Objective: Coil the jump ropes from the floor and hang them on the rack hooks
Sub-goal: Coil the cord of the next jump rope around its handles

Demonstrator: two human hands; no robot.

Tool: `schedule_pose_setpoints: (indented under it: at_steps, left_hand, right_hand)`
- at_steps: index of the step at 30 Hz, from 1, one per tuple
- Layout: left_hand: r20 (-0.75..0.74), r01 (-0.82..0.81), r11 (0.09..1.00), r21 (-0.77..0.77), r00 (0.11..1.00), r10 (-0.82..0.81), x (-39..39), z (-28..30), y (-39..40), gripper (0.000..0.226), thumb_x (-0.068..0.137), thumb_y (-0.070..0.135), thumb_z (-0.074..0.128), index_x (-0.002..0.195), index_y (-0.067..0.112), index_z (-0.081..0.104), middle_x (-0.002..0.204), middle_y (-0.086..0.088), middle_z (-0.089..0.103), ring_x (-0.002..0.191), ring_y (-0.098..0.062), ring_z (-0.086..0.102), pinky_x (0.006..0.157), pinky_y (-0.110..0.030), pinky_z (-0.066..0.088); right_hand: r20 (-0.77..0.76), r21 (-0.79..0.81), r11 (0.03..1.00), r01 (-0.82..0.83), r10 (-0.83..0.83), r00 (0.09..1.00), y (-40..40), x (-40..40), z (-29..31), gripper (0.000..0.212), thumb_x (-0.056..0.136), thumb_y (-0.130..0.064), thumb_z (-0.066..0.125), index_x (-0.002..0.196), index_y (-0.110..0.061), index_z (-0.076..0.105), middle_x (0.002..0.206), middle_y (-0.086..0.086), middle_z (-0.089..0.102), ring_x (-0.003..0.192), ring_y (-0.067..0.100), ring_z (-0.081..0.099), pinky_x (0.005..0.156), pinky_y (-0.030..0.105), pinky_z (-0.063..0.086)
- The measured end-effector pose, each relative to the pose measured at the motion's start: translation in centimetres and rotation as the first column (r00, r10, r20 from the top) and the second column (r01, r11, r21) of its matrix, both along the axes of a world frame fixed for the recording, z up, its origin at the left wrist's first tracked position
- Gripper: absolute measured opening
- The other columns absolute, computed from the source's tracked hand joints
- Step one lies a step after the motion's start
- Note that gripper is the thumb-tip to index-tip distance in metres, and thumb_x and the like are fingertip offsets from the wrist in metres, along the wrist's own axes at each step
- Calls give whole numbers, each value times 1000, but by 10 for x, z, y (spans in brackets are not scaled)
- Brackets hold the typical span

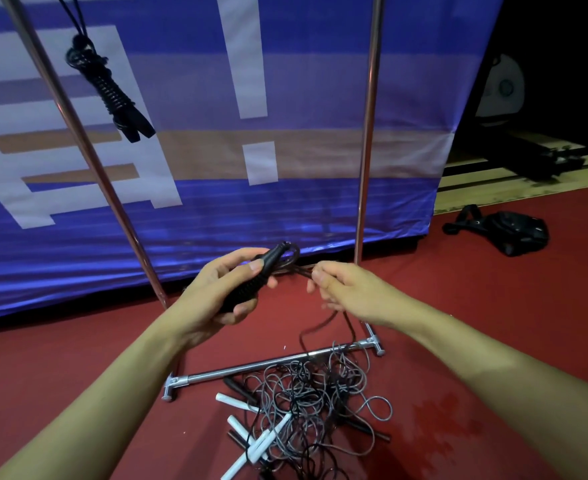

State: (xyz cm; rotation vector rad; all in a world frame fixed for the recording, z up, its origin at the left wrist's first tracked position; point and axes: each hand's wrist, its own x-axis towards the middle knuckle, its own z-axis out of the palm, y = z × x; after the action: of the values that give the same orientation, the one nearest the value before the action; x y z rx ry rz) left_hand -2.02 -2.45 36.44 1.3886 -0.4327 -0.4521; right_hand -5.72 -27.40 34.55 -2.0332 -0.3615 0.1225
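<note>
My left hand (223,289) grips the black handles (251,280) of a jump rope, held in front of the rack. Its black cord loops off the handle tops and runs to my right hand (341,289), which pinches the cord; the rest trails down to the floor. A tangled pile of jump ropes (306,410), grey and black cords with white and black handles, lies on the red floor below my hands. One coiled black rope (107,88) hangs at the upper left of the metal rack (367,168); its hook is out of view.
The rack's chrome base bar (268,365) crosses the floor behind the pile, with uprights left and right. A blue banner (285,81) hangs behind the rack. A black bag (514,233) lies on the red floor at right, near dark equipment.
</note>
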Motion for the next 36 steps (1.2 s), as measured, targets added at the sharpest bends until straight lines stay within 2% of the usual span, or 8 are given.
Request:
schedule_pose_setpoints:
  at_steps: [3,7,12,18,23,27,32,36]
  left_hand:
    - [-2,-113,994,8,994,113,3,0,-1,41,93,25,61,131,9,62,93,-15,70,42,-13,37,40,-13,19]
    - [101,-188,974,129,979,176,2,-2,-1,34,98,24,63,130,13,63,96,-14,74,46,-16,42,43,-15,24]
    - [156,-300,937,179,949,274,5,-9,-6,26,102,25,63,125,13,65,97,-12,76,52,-15,46,44,-20,28]
    - [279,-402,848,345,907,316,12,-18,-8,23,98,30,70,106,9,63,56,1,60,49,-18,47,41,-22,32]
    - [396,-422,799,428,883,254,15,-17,-7,19,95,26,74,104,14,62,58,5,61,44,-10,53,46,-19,40]
    - [477,-270,774,573,877,-48,14,-11,-6,24,96,26,73,120,25,67,87,3,74,52,-13,62,59,-24,51]
    - [350,-28,726,687,889,-296,-2,2,-7,29,95,29,74,124,25,69,93,1,74,58,-5,63,64,-20,53]
    - [341,-4,677,736,867,-365,-15,7,-15,29,83,50,83,93,24,76,76,-8,68,56,-8,55,60,-31,47]
  right_hand:
    - [-100,20,999,29,-27,995,7,-3,0,25,109,-32,47,93,-22,62,65,-12,52,58,9,43,55,25,43]
    - [-100,-148,989,5,-20,995,8,-4,4,32,107,-42,46,83,-24,55,61,-13,50,59,7,47,65,26,42]
    - [104,-373,927,35,5,995,4,-6,6,12,104,-36,52,106,-27,45,71,-14,62,63,2,52,70,31,44]
    - [302,-722,670,170,85,949,3,-17,19,23,104,-42,49,122,-32,41,115,-7,64,101,29,64,82,42,49]
    - [533,-766,558,319,274,801,15,-27,37,30,108,-46,31,118,-30,53,111,-9,64,93,26,68,68,38,45]
    - [667,-716,547,433,355,655,16,-25,44,24,101,-45,47,95,-28,62,84,-7,60,72,20,66,49,30,28]
    - [690,-677,583,449,288,664,9,-21,58,39,98,-63,35,98,-33,60,86,-9,61,71,19,66,50,28,32]
    - [658,-688,577,440,243,712,5,-17,61,48,94,-72,29,102,-35,58,89,-10,61,71,22,65,55,29,29]
